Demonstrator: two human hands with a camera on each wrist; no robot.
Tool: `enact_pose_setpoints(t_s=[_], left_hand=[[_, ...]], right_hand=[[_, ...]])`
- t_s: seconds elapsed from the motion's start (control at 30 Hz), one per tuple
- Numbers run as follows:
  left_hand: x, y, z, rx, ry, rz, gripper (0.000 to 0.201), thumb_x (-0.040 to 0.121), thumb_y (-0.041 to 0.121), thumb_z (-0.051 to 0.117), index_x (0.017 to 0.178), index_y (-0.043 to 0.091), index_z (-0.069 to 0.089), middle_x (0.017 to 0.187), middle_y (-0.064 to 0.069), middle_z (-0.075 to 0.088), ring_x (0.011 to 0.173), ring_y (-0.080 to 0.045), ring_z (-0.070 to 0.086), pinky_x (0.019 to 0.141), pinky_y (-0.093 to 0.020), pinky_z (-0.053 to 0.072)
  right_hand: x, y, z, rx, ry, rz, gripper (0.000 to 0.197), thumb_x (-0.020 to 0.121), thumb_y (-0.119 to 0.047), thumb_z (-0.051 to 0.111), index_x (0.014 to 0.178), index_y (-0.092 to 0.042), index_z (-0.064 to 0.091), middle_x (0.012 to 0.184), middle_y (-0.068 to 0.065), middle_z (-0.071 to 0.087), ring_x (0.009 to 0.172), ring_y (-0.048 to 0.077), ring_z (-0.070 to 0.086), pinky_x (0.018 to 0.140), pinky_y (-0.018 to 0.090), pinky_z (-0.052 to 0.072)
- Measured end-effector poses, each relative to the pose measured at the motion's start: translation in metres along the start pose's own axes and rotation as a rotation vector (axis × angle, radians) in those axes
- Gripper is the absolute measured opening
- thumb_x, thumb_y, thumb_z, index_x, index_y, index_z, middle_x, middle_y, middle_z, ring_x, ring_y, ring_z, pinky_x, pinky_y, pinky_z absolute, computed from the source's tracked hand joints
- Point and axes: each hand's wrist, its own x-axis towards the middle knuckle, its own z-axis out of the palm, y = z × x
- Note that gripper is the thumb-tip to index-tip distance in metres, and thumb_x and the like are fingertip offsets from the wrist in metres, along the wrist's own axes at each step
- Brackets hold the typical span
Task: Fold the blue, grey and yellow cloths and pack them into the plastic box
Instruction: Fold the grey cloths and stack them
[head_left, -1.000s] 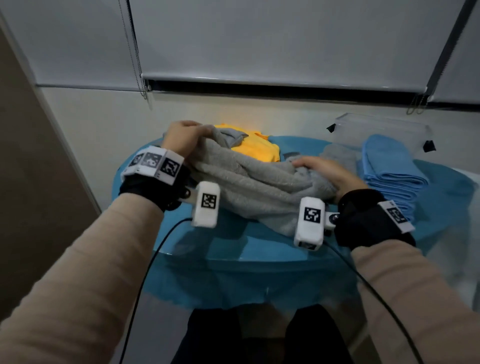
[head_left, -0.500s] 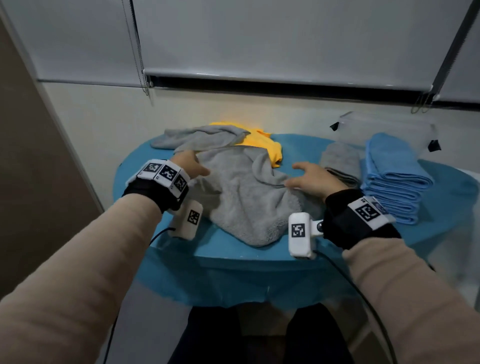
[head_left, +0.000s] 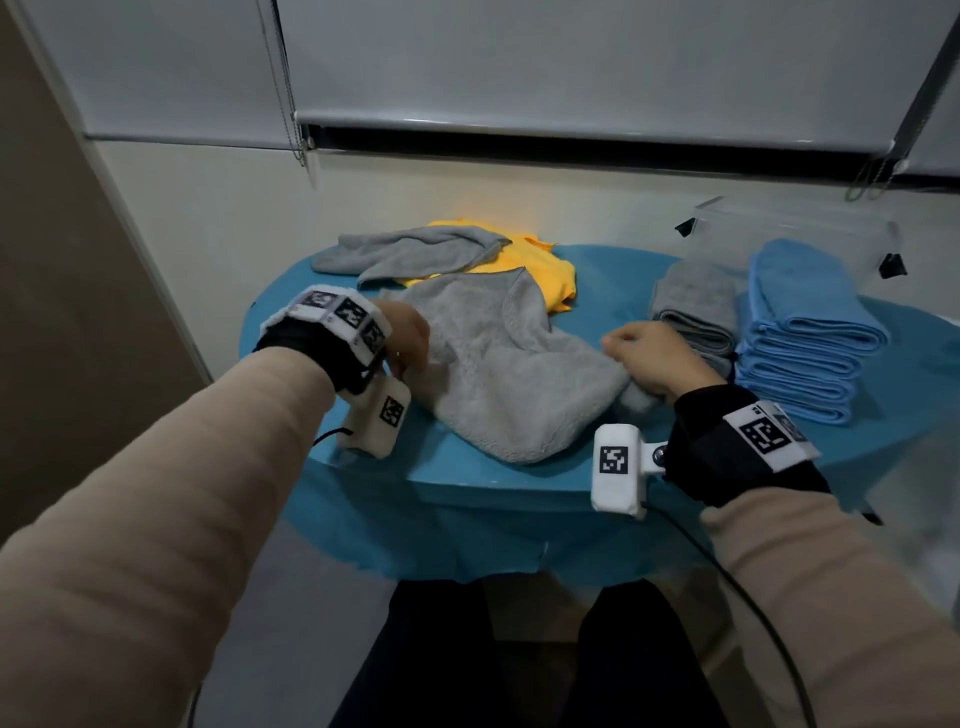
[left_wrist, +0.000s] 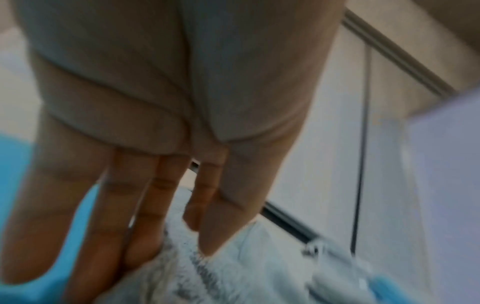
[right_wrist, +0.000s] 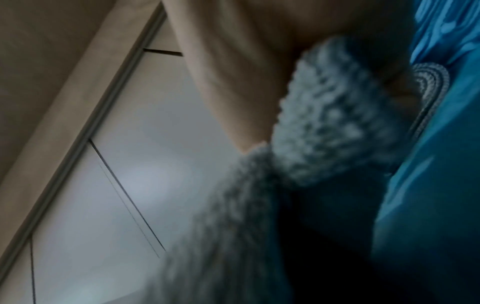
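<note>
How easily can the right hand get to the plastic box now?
Probably not freely. The right hand grips the grey cloth, and the folded grey cloth and blue stack lie between it and the box.

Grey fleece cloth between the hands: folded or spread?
Spread, not folded: the grey fleece cloth lies open and rumpled in one layer on the blue table, each hand at an edge.
</note>
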Motion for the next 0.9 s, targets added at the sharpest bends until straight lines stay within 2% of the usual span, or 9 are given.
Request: enact_pose_setpoints(t_s=[0.1,0.23,0.3,0.37,0.5,0.57,0.67,0.77,0.9], left_hand=[[-0.001,-0.012,0.001,-0.436,0.036,0.015,0.018,0.084,-0.003,0.062,0.082,0.011,0.051,0.089,-0.011,0.06,0.077,-0.02,0.061,0.069,-0.035,0.053],[-0.004,0.002,0.011,0.011,-0.145,-0.002,0.039,0.078,0.018,0.075,0.112,0.027,0.059,0.114,0.003,0.043,0.112,-0.018,0.045,0.089,-0.033,0.047],[-0.001,0.009,0.013,0.148,-0.147,0.002,0.044,0.08,0.018,0.073,0.121,0.024,0.058,0.11,0.004,0.046,0.108,-0.016,0.045,0.075,-0.024,0.047],[0.0,0.014,0.012,0.171,-0.129,0.017,0.032,0.083,0.014,0.069,0.115,0.017,0.063,0.097,0.002,0.056,0.098,-0.016,0.049,0.058,-0.02,0.044],[0.003,0.016,0.011,0.331,0.007,-0.009,0.033,0.093,0.021,0.055,0.122,0.006,0.06,0.116,-0.011,0.063,0.092,-0.018,0.051,0.053,-0.015,0.042],[0.004,0.009,0.009,0.418,0.07,-0.024,0.045,0.092,0.022,0.057,0.133,0.007,0.05,0.13,-0.012,0.056,0.102,-0.02,0.054,0.07,-0.023,0.049],[0.008,-0.003,0.004,0.528,0.098,-0.029,0.045,0.097,0.03,0.047,0.135,0.007,0.044,0.133,-0.013,0.051,0.12,-0.028,0.05,0.101,-0.035,0.039],[0.005,-0.001,0.0,0.391,0.269,-0.068,0.056,0.097,0.046,0.039,0.116,-0.004,0.058,0.119,-0.018,0.057,0.114,-0.032,0.052,0.091,-0.034,0.039],[-0.008,0.02,0.001,0.111,0.308,0.216,0.058,0.085,0.059,0.049,0.115,0.012,0.06,0.114,-0.005,0.057,0.111,-0.022,0.052,0.094,-0.033,0.04]], right_hand=[[0.004,0.007,-0.003,0.189,0.198,0.05,0.028,0.091,-0.007,0.05,0.1,0.017,0.06,0.11,0.032,0.061,0.107,0.04,0.056,0.088,0.043,0.045],[0.007,0.011,0.002,0.077,0.146,0.041,0.032,0.086,-0.013,0.06,0.116,-0.002,0.059,0.123,0.02,0.056,0.117,0.034,0.051,0.099,0.04,0.04],[0.002,0.008,0.004,-0.021,0.186,-0.006,0.042,0.076,-0.023,0.072,0.115,-0.019,0.058,0.128,0.016,0.05,0.118,0.032,0.048,0.101,0.04,0.04],[-0.008,-0.004,0.0,0.042,0.254,-0.141,0.031,0.069,-0.024,0.08,0.09,-0.026,0.057,0.119,0.012,0.055,0.111,0.025,0.051,0.094,0.036,0.042],[-0.037,-0.032,-0.006,-0.047,-0.481,-0.262,0.026,0.07,-0.024,0.081,0.086,-0.025,0.06,0.094,-0.003,0.062,0.09,0.012,0.058,0.081,0.025,0.046],[-0.041,-0.031,0.006,-0.35,-0.682,-0.235,0.035,0.069,-0.029,0.082,0.094,-0.024,0.059,0.096,-0.007,0.06,0.095,0.013,0.058,0.088,0.03,0.047],[-0.037,-0.023,0.022,-0.403,-0.528,-0.247,0.028,0.071,-0.026,0.081,0.077,-0.017,0.055,0.074,-0.001,0.053,0.072,0.015,0.051,0.066,0.026,0.042],[-0.034,-0.026,0.018,-0.181,-0.395,-0.194,0.034,0.086,-0.024,0.068,0.058,-0.016,0.05,0.059,-0.002,0.046,0.057,0.01,0.042,0.052,0.02,0.034],[-0.025,-0.034,0.016,-0.081,-0.323,-0.096,0.031,0.095,-0.025,0.053,0.07,-0.007,0.056,0.082,0.015,0.059,0.076,0.019,0.05,0.065,0.028,0.042]])
